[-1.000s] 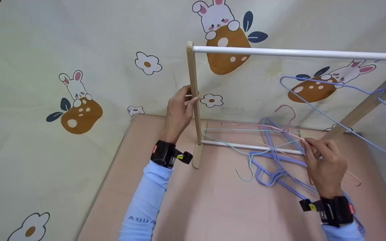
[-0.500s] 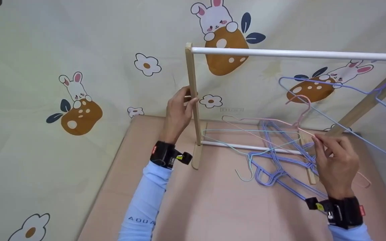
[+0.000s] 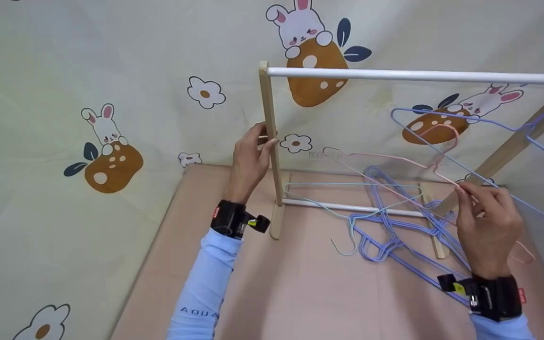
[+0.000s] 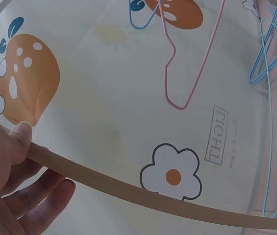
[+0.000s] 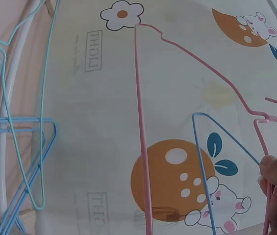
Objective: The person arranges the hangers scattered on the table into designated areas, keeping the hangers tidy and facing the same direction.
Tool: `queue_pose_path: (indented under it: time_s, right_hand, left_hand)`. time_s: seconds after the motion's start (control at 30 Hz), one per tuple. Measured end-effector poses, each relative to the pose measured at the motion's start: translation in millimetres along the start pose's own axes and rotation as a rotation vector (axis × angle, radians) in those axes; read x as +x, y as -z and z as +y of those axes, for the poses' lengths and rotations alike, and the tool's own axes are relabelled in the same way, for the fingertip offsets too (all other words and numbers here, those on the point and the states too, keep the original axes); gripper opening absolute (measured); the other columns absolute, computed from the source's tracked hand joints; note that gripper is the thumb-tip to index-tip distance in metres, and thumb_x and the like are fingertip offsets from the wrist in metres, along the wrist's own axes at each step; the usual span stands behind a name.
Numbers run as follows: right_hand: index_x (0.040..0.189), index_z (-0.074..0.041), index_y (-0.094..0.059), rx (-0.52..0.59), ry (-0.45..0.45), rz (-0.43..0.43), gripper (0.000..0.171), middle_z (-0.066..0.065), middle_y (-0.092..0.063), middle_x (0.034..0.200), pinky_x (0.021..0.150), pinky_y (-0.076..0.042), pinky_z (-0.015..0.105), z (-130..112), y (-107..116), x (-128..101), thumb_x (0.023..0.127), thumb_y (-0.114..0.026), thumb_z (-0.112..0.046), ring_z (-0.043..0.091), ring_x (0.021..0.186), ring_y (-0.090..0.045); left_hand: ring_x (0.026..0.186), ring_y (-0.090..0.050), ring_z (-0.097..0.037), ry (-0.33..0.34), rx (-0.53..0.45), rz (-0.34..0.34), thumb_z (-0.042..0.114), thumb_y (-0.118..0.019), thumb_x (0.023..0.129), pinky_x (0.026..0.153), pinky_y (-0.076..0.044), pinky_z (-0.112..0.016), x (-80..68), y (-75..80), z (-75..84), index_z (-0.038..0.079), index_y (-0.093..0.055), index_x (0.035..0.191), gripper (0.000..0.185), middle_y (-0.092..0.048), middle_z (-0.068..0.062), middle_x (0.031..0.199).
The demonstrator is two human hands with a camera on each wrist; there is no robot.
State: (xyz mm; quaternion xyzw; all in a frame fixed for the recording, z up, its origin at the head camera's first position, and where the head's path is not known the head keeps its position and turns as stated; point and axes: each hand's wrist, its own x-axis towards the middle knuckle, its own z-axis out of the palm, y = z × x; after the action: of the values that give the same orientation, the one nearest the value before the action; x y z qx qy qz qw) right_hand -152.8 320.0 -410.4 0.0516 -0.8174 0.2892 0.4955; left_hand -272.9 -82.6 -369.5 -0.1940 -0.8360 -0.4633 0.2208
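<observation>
right hand [image 3: 487,222] pinches the pink hanger [image 3: 385,160] at right of centre, lifted off the blue hangers [image 3: 395,226]; left hand [image 3: 250,160] grips the rack post [image 3: 270,137]. best raised slowly, free of tangles.

A cream fabric backdrop printed with rabbits and flowers [image 3: 111,71] hangs behind. Below lies a flat pink cardboard surface [image 3: 300,293].
</observation>
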Motion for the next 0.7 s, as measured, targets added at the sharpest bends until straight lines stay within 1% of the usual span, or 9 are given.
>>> queue_pose_path:
  time_s: [0.07, 0.13, 0.23, 0.37, 0.47, 0.7]
  right_hand:
    - [0.097, 0.001, -0.072, -0.005, -0.001, 0.015, 0.015, 0.019, -0.055, 0.08, 0.059, -0.032, 0.01, 1, 1, 2, 0.083, -0.07, -0.003, 0.005, 0.06, -0.041]
    - [0.098, 0.001, -0.072, -0.02, -0.01, 0.021, 0.015, 0.019, -0.054, 0.08, 0.059, -0.032, 0.009, 1, 3, 4, 0.084, -0.069, -0.003, 0.005, 0.061, -0.042]
    - [0.1, 0.0, -0.071, -0.054, -0.052, 0.017, 0.016, 0.019, -0.053, 0.081, 0.061, -0.032, 0.009, -1, 7, 7, 0.086, -0.068, -0.007, 0.013, 0.064, -0.046]
    - [0.102, 0.002, -0.069, -0.105, -0.052, -0.006, 0.019, 0.02, -0.052, 0.083, 0.065, -0.031, 0.009, -4, 11, 11, 0.091, -0.062, -0.011, 0.026, 0.066, -0.049]
    - [0.103, 0.004, -0.068, -0.123, -0.019, -0.003, 0.021, 0.021, -0.051, 0.083, 0.065, -0.029, 0.01, -4, 14, 13, 0.092, -0.059, -0.012, 0.028, 0.065, -0.049]
    - [0.102, 0.004, -0.068, -0.166, -0.033, 0.041, 0.022, 0.022, -0.051, 0.083, 0.063, -0.027, 0.01, -2, 20, 20, 0.093, -0.057, -0.012, 0.029, 0.066, -0.048]
  left_hand:
    - [0.096, -0.06, -0.013, 0.006, 0.005, -0.006, 0.025, -0.054, 0.094, 0.075, -0.052, -0.018, -0.3, -0.3, 0.0, 0.006, -0.054, 0.122, 0.034, -0.059, -0.003, 0.105]
    - [0.097, -0.059, -0.013, 0.011, 0.003, -0.01, 0.025, -0.054, 0.094, 0.076, -0.052, -0.018, -0.7, -0.7, -0.2, 0.007, -0.054, 0.122, 0.034, -0.059, -0.002, 0.105]
    - [0.097, -0.059, -0.013, 0.018, 0.012, -0.011, 0.025, -0.054, 0.094, 0.076, -0.052, -0.018, -0.7, -0.8, -0.6, 0.007, -0.054, 0.122, 0.034, -0.059, -0.003, 0.106]
    - [0.097, -0.059, -0.012, 0.022, 0.006, -0.004, 0.024, -0.055, 0.094, 0.076, -0.052, -0.018, -0.7, -0.4, -0.5, 0.007, -0.055, 0.12, 0.032, -0.059, -0.002, 0.104]
    - [0.096, -0.06, -0.013, 0.02, -0.002, 0.001, 0.023, -0.055, 0.094, 0.075, -0.052, -0.018, -0.6, -0.3, 0.1, 0.006, -0.055, 0.119, 0.031, -0.059, -0.002, 0.104]
    - [0.096, -0.061, -0.014, 0.02, -0.001, 0.001, 0.023, -0.056, 0.093, 0.077, -0.052, -0.019, -0.6, -0.8, 0.2, 0.005, -0.054, 0.121, 0.033, -0.06, -0.003, 0.104]
